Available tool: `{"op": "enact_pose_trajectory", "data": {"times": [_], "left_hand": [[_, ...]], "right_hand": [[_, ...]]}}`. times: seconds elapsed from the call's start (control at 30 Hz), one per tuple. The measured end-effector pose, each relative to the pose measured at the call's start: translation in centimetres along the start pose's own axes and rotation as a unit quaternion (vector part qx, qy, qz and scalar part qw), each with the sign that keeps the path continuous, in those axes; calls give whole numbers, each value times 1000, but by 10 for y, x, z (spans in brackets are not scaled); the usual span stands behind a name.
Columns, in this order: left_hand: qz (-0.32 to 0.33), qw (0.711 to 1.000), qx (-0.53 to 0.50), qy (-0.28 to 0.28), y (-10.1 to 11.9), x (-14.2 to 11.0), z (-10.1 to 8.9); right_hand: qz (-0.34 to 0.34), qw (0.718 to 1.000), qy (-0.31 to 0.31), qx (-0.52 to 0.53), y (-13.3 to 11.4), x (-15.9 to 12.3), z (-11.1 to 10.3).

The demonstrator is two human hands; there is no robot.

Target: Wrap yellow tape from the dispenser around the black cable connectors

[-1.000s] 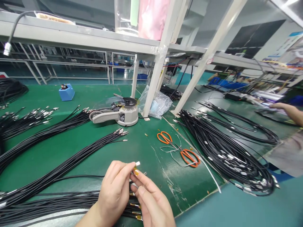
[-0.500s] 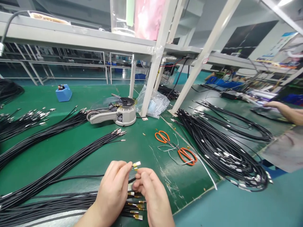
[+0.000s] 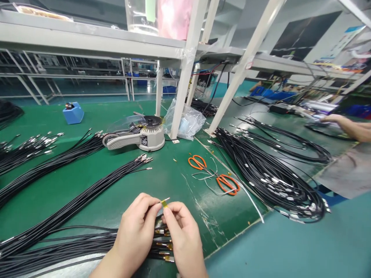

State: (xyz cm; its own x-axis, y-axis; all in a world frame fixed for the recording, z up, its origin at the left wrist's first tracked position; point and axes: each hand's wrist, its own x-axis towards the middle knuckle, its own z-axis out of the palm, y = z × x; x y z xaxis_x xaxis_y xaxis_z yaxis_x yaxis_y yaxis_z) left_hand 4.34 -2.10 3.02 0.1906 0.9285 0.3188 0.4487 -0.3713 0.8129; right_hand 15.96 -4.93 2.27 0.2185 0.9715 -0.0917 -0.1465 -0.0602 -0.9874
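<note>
Between thumb and finger, my left hand (image 3: 136, 231) pinches a black cable just behind its small metal connector (image 3: 165, 200). A piece of yellow tape (image 3: 164, 203) sits at that connector. My right hand (image 3: 182, 233) is closed at the tape, thumb and fingertip pressed on its lower end. Below both hands lies a bundle of black cables (image 3: 87, 247), several of their connector ends (image 3: 166, 253) wrapped with yellow tape. Another straight bundle of cables (image 3: 95, 197) stretches to the upper right, its silver ends beyond my hands.
A grey tape dispenser (image 3: 150, 137) stands ahead by a white post (image 3: 185, 77) and a clear plastic bag (image 3: 191, 121). Two orange-handled scissors (image 3: 214, 173) lie right of centre. Coiled cables (image 3: 272, 177) cover the right side, near another person's hand (image 3: 339, 123). A blue holder (image 3: 73, 113) sits back left.
My right hand has come up to the connector and its fingers now press on the yellow tape. The connector has turned edge-on. The whole view has shifted slightly.
</note>
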Motion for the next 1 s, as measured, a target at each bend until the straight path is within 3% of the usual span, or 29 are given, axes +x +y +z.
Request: {"op": "enact_pose_trajectory", "data": {"times": [0.2, 0.4, 0.77, 1.0], "left_hand": [[-146, 986, -73, -30, 7, 3, -2], [-233, 956, -171, -42, 10, 5, -1], [-282, 909, -298, -68, 9, 6, -4], [-270, 903, -320, -93, 9, 7, -4]], "right_hand": [[-22, 1000, -4, -13, -1, 2, 2], [-29, 999, 2, -18, -2, 0, 1], [-24, 1000, -3, -18, -6, 3, 2], [-32, 999, -5, -7, -8, 3, 0]]}}
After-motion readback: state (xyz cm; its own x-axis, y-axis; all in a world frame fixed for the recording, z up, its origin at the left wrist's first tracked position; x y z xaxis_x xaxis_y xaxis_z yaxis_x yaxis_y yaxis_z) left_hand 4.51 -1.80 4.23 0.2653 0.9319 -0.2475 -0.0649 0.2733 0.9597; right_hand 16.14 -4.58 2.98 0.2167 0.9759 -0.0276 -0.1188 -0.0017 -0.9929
